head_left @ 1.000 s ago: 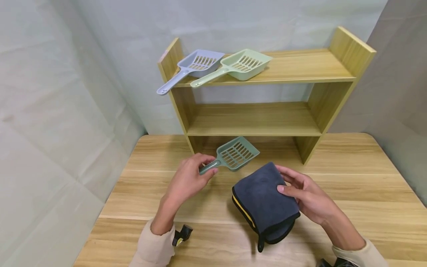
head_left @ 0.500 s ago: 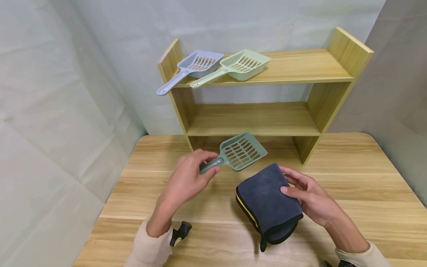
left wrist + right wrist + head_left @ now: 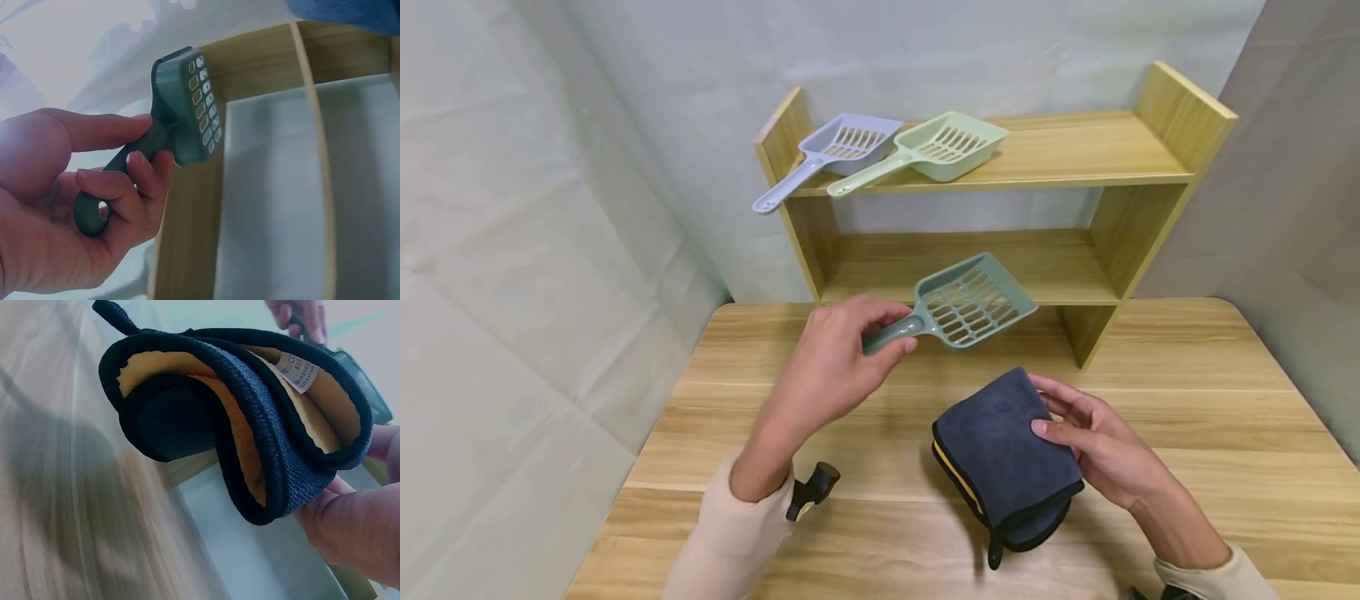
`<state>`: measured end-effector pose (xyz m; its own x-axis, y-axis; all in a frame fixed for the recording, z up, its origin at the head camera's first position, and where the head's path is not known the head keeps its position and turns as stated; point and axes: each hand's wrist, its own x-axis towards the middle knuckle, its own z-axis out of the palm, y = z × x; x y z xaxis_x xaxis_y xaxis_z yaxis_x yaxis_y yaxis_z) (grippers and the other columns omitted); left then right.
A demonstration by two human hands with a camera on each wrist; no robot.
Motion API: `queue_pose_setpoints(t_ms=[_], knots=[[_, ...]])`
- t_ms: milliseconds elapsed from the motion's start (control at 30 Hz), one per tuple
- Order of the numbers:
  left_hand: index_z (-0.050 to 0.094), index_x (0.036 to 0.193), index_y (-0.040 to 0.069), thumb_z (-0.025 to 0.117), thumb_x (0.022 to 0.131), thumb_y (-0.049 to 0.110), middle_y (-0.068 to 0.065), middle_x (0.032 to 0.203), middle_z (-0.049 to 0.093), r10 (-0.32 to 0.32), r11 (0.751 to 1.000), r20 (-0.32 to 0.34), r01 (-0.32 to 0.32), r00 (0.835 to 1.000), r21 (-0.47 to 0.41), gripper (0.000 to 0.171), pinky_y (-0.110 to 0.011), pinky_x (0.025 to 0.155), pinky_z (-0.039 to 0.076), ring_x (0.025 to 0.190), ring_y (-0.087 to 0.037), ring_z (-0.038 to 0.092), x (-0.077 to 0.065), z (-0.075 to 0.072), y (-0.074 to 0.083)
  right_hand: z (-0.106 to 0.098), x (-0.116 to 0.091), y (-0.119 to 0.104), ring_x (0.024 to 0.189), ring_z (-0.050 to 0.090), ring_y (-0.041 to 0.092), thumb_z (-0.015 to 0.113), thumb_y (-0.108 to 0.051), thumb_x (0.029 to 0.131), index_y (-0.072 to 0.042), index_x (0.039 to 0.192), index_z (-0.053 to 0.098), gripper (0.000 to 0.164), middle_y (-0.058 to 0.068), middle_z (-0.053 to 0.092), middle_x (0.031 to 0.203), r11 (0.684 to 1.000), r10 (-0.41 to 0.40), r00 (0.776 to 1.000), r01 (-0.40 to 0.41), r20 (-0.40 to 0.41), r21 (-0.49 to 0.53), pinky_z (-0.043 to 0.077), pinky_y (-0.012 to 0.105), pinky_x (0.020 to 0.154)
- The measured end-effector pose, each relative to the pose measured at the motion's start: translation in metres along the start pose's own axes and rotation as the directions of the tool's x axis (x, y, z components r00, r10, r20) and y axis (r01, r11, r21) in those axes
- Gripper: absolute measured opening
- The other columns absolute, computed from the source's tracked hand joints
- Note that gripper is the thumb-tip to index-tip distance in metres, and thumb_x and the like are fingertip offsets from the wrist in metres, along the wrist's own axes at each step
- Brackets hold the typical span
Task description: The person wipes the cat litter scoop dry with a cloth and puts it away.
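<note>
A dark green litter scoop [image 3: 973, 304] is held by its handle in my left hand [image 3: 842, 354], its slotted pan raised in front of the shelf's middle level. In the left wrist view the fingers curl round the scoop's handle [image 3: 140, 142]. My right hand [image 3: 1093, 433] grips the right edge of a folded microfiber towel [image 3: 1000, 446], thumb on top. The towel is dark grey-blue with black edging and hangs over the table. In the right wrist view its folds [image 3: 250, 419] show an orange-yellow inner side and a white label [image 3: 299, 372].
A wooden shelf [image 3: 977, 292] stands at the back of the table [image 3: 1210, 433]. On its top board, a lavender litter scoop [image 3: 853, 142] and a pale green one [image 3: 951, 146] lie side by side at the left, handles jutting over the front edge. Light cloth [image 3: 535, 250] hangs behind and left.
My left hand has lifted the dark green scoop up and to the right, from low before the shelf to its middle level. The right hand and towel shifted slightly right.
</note>
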<state>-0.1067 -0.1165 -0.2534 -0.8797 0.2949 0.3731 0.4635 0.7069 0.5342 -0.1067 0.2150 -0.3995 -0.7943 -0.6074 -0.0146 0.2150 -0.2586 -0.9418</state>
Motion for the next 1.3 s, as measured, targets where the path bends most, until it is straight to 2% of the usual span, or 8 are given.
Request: queue_pose_setpoints(t_ms=[200, 500, 733, 1033, 1300], knots=[[0.079, 0.124, 0.008, 0.082, 0.096, 0.02, -0.004, 0.102, 0.078, 0.01, 1.0, 0.004, -0.01, 1.0, 0.013, 0.03, -0.034, 0.073, 0.048, 0.08, -0.018, 0.063, 0.013, -0.011, 0.019, 0.001, 0.001, 0.0, 0.121, 0.071, 0.015, 0.049, 0.004, 0.109, -0.024, 0.16, 0.047, 0.058, -0.004, 0.062, 0.146, 1.0, 0.004, 1.0, -0.004, -0.007, -0.004, 0.063, 0.034, 0.092], [0.079, 0.125, 0.011, 0.079, 0.098, 0.022, -0.001, 0.106, 0.077, 0.01, 1.0, 0.001, -0.01, 1.0, 0.023, 0.029, -0.035, 0.078, 0.049, 0.083, -0.019, 0.061, 0.028, -0.027, 0.046, 0.001, 0.002, 0.0, 0.121, 0.071, 0.017, 0.048, 0.004, 0.11, -0.024, 0.16, 0.047, 0.058, -0.004, 0.062, 0.147, 1.0, 0.01, 1.0, -0.01, -0.001, -0.009, 0.064, 0.035, 0.092], [0.078, 0.127, 0.011, 0.078, 0.099, 0.024, -0.002, 0.118, 0.08, 0.001, 0.999, 0.007, -0.001, 1.0, 0.048, 0.03, -0.036, 0.092, 0.054, 0.102, -0.016, 0.071, 0.044, -0.033, 0.059, 0.001, 0.002, 0.0, 0.119, 0.071, 0.017, 0.048, 0.005, 0.109, -0.024, 0.159, 0.048, 0.057, -0.003, 0.064, 0.144, 1.0, -0.001, 1.0, 0.001, 0.002, 0.001, 0.064, 0.035, 0.091], [0.077, 0.13, 0.016, 0.076, 0.101, 0.028, 0.002, 0.124, 0.078, -0.042, 0.998, 0.043, 0.04, 0.998, 0.04, 0.032, -0.035, 0.102, 0.053, 0.118, -0.015, 0.069, 0.082, -0.034, 0.067, 0.001, 0.002, 0.001, 0.119, 0.072, 0.018, 0.047, 0.006, 0.109, -0.023, 0.16, 0.047, 0.058, -0.002, 0.064, 0.145, 1.0, -0.008, 1.0, 0.008, 0.021, 0.014, 0.064, 0.035, 0.091], [0.075, 0.135, 0.019, 0.073, 0.104, 0.034, 0.006, 0.133, 0.076, -0.097, 0.993, 0.064, 0.093, 0.993, 0.066, 0.035, -0.03, 0.105, 0.051, 0.124, -0.01, 0.066, 0.12, -0.028, 0.072, 0.003, 0.001, 0.002, 0.119, 0.072, 0.018, 0.048, 0.005, 0.109, -0.023, 0.159, 0.047, 0.057, -0.001, 0.063, 0.144, 1.0, -0.006, 1.0, 0.006, 0.015, 0.011, 0.064, 0.035, 0.092]])
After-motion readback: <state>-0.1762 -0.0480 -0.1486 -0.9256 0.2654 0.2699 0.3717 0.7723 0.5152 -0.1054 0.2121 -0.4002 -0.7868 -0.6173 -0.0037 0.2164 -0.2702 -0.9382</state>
